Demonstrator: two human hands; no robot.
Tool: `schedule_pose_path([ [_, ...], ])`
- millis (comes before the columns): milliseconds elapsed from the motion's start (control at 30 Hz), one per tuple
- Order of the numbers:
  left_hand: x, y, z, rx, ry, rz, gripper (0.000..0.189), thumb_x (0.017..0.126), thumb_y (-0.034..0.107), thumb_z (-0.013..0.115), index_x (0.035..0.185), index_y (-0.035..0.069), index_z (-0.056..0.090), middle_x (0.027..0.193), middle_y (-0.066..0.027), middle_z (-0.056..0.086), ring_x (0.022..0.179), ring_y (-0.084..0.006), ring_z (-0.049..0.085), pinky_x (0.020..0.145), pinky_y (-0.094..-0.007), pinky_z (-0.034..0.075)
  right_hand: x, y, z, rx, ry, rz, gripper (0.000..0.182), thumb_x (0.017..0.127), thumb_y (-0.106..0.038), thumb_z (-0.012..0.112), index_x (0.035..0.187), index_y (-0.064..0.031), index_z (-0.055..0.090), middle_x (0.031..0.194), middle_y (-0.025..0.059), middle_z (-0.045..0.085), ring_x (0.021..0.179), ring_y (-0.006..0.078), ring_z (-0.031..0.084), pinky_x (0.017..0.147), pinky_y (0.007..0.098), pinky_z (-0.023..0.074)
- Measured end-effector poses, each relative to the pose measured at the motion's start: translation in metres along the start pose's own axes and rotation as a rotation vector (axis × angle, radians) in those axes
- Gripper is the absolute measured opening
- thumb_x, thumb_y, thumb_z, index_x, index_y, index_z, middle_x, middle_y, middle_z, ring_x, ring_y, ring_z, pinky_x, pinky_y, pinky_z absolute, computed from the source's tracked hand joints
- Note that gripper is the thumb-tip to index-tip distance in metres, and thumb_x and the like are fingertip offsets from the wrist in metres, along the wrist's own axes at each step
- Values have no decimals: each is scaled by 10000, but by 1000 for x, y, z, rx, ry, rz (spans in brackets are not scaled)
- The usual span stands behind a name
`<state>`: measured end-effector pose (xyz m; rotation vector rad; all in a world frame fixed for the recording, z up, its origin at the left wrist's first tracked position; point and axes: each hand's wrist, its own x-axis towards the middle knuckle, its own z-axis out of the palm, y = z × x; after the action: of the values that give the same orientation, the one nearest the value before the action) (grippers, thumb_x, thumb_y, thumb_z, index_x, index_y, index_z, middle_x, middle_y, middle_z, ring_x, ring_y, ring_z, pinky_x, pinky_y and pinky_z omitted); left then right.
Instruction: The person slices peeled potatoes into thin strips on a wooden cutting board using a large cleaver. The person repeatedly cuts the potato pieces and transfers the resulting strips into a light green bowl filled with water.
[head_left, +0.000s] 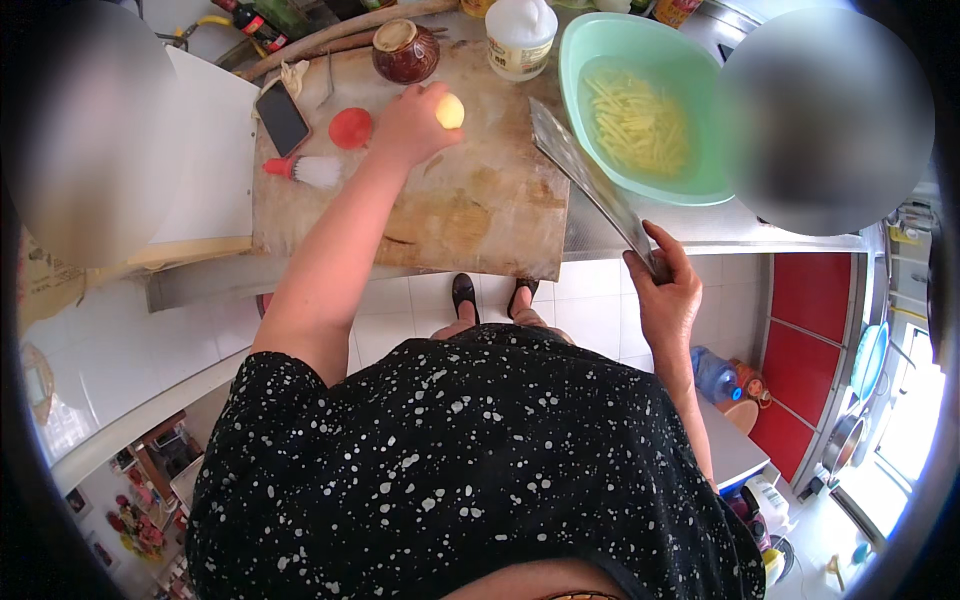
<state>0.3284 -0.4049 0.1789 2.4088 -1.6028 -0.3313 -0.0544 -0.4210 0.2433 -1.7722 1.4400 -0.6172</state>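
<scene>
My left hand (409, 129) is closed around a peeled potato (450, 111), a pale yellow end of which shows past the fingers, above the far part of a worn wooden cutting board (480, 217). My right hand (671, 281) grips a cleaver (581, 169) by its handle. The broad blade slants up and left over the board's right edge, close to a light green plastic basin (581, 34). Cut potato strips (641, 124) lie in water inside the basin.
Left on the board are a phone (283, 118), a red round lid (350, 128) and a red-handled brush (300, 169). Behind stand a brown glazed jar (405, 52) and a white plastic jar (519, 41). A wooden rolling pin (337, 34) lies along the back.
</scene>
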Motion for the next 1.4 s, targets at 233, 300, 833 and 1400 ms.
schedule_pose_path([
  [233,-86,-7,29,-853,411,-304,726,722,248,845,1340,32,529,1199,-182,582,1078,-385,576,982,-456,473,-27,-5,24,-23,-108,144,404,820,-198,816,1211,-151,723,690,-15,614,648,77,540,642,260,468],
  [300,-118,1,50,-637,607,-153,757,696,189,871,1342,23,515,1218,-187,558,1124,-376,541,1012,-454,448,-32,-10,31,-3,-170,193,383,833,-199,801,1207,-156,728,689,-14,609,654,71,530,645,259,461],
  [833,-190,-21,77,-465,508,244,763,729,320,854,1361,73,504,1291,-198,523,1174,-404,498,977,-485,441,-46,-41,100,-65,-370,53,405,865,-244,755,1225,-71,687,811,125,715,702,161,647,696,321,524],
  [1400,-167,-23,61,-323,515,393,260,811,206,750,1052,130,691,1164,-72,601,1110,-333,560,936,-442,462,-28,-68,98,-316,-416,-334,308,862,-146,714,1170,-157,730,852,126,722,676,239,681,658,339,544],
])
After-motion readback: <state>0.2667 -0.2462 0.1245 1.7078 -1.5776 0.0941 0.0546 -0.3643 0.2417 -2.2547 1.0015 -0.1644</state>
